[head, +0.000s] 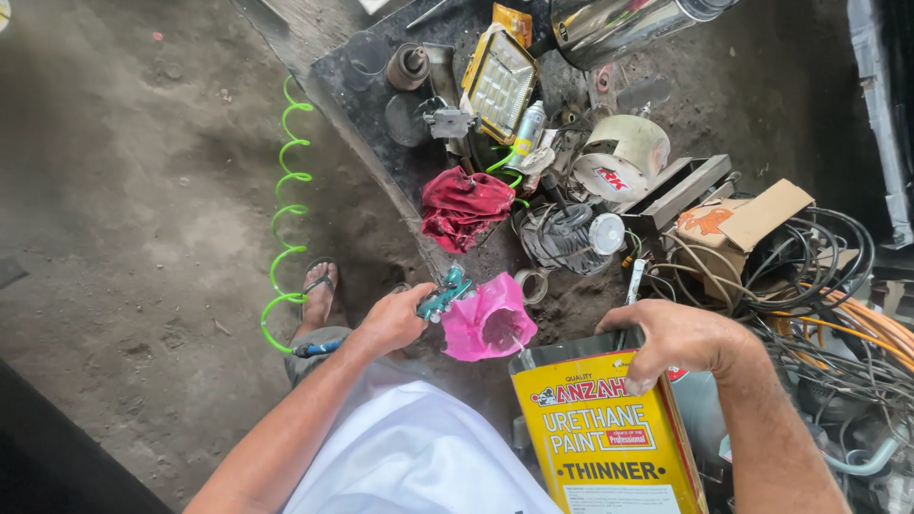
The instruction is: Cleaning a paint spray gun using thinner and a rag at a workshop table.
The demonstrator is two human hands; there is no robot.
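My left hand (392, 322) grips the handle of a teal spray gun (446, 291) whose cup opening is lined with a pink cloth or plastic funnel (486, 319). My right hand (678, 341) holds the top edge of a large yellow rectangular tin can (602, 433), tilted toward the pink funnel. A thin stream seems to run from the can's corner into the funnel. The gun's hose end shows blue below my left wrist.
A coiled green air hose (286, 219) lies on the dirt floor at left. A red rag (464, 206), a yellow work lamp (499, 82), a small motor (562, 236), a cardboard box (733, 224) and tangled cables (838, 314) crowd the ground ahead and right. My sandalled foot (319, 290) is below left.
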